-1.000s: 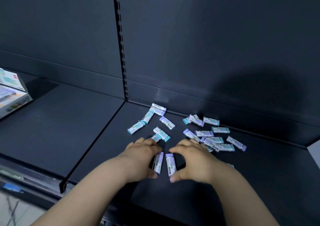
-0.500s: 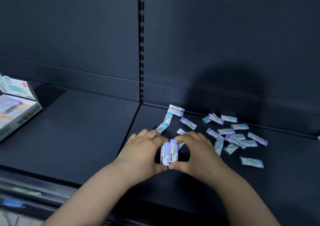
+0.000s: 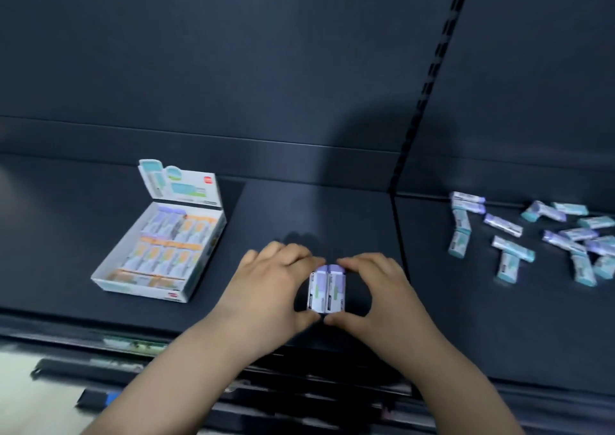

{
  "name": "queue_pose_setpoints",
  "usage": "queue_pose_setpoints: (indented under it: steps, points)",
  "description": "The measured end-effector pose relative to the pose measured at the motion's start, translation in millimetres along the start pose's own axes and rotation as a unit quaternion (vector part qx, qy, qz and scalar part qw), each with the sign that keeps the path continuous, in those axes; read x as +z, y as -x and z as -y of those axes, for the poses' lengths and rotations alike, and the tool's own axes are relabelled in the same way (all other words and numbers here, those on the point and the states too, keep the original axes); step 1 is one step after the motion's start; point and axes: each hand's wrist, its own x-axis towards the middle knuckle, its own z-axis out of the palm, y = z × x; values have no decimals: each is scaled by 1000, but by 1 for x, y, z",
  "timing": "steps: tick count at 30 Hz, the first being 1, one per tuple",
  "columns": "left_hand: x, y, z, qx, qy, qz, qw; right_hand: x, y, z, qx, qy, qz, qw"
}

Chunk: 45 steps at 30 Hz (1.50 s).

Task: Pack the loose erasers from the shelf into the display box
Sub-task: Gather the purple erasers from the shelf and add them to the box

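Note:
Two purple-capped erasers (image 3: 326, 288) are pressed side by side between my hands, above the front of the dark shelf. My left hand (image 3: 269, 288) pinches their left side with fingers over the top and thumb below. My right hand (image 3: 376, 288) pinches the right side the same way. The open display box (image 3: 103, 276) sits to the left on the shelf, lid flap standing up, with rows of erasers inside. Several loose erasers (image 3: 512, 251) with teal or purple ends lie scattered on the shelf section at the right.
A slotted upright (image 3: 429, 78) and a thin divider (image 3: 399, 231) separate the left shelf section from the right one. The shelf's front rail (image 3: 133, 341) runs below my wrists, and pale floor shows at the bottom left.
Both hands gathered two erasers from the pile, pressed them together and carried them left across the divider. The view swung left, bringing the display box fully into sight.

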Motion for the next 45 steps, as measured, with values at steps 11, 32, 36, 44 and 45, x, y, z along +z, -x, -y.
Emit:
queue_pose_setpoints:
  steps: [11,32,36,44,45]
  points:
    - [-15,21,31,-27,3,-59,998,19,-12,29,2,-15,30,999]
    - [-61,-2,208,-15,-15,-10,1000,116,-130,140,0,128,-9,992]
    - [-47,-6,216,15,-28,-7,999,134,-144,142,32,197,1,980]
    - [-39,-5,222,32,-15,-17,999,140,-144,142,41,202,1,979]
    - [-38,-5,222,30,-13,-17,999,143,-145,142,44,197,-5,979]
